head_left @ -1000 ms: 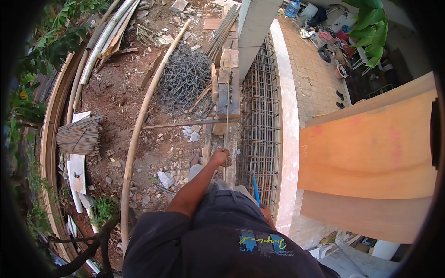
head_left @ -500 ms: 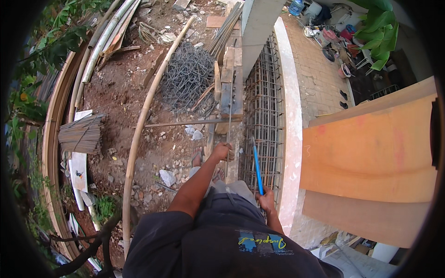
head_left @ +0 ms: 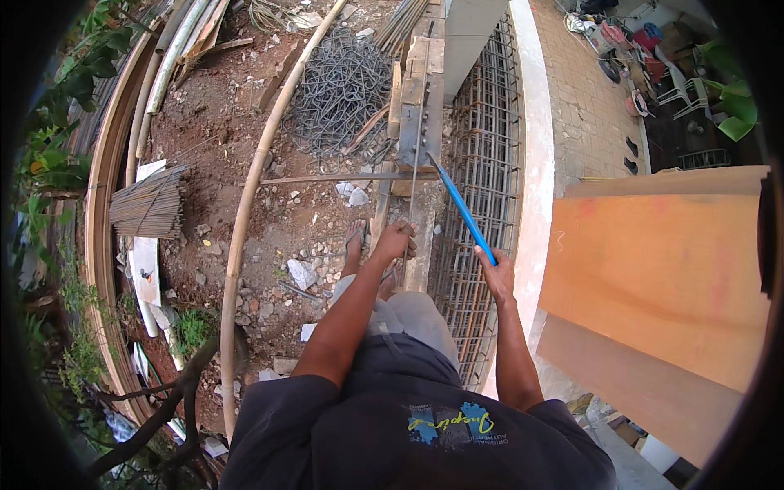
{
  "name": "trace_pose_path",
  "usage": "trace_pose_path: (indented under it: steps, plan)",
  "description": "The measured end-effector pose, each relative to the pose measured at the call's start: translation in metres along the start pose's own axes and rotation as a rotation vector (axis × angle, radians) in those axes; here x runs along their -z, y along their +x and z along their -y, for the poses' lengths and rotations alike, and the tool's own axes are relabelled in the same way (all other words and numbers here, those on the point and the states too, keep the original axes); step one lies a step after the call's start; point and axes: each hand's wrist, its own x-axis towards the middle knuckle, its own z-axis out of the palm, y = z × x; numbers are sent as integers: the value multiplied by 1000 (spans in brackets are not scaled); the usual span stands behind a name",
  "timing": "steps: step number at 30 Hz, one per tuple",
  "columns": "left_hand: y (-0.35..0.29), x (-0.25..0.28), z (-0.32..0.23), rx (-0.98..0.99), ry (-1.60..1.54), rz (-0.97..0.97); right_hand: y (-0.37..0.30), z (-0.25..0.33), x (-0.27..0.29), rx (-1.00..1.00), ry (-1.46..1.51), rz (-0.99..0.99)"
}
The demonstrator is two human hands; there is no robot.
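My left hand [head_left: 396,242] is closed around a thin steel rod [head_left: 415,184], which runs away from me along a wooden beam [head_left: 420,82]. Short metal pins stand up from the dark block [head_left: 411,149] on that beam, close beside the rod. In my right hand [head_left: 497,275] is the lower end of a long blue-handled metal bar [head_left: 467,214]. The bar slants up to the left, and its dark tip lies near the rod at the edge of the block. Whether tip and rod touch, I cannot tell.
To the right of the beam lies a long rebar cage [head_left: 483,155], bordered by a pale wall top [head_left: 536,122]. A tangled heap of bent steel pieces [head_left: 339,90] sits left. Beyond are a curved pole [head_left: 245,204], a rod bundle [head_left: 149,204] and, far right, orange boards [head_left: 661,269].
My right hand has moved forward and right, swinging the blue-handled bar from over the rebar cage to the block. My left hand still grips the rod. The view has shifted slightly.
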Motion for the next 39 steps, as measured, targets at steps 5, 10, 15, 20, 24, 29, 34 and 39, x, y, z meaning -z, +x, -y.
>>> trace_pose_path:
  steps: [5,10,15,20,24,29,34,39]
  plan:
    - [-6,-11,-12,-5,16,-67,83,7,43,141,-224,14]
    - [-9,-9,-11,1,44,-61,139,22,72,190,-502,130]
    - [-12,-14,-21,5,72,-81,163,23,78,256,-533,146]
    - [-10,-9,-21,26,186,-83,131,-4,43,261,-444,81]
    - [-3,-1,-13,39,104,-26,133,2,44,277,-443,87]
    - [-27,-12,9,79,-51,6,137,0,48,269,-462,117]
    - [-16,-1,34,143,-40,63,129,23,48,143,-546,132]
    - [-11,13,27,190,87,63,113,39,34,2,-565,84]
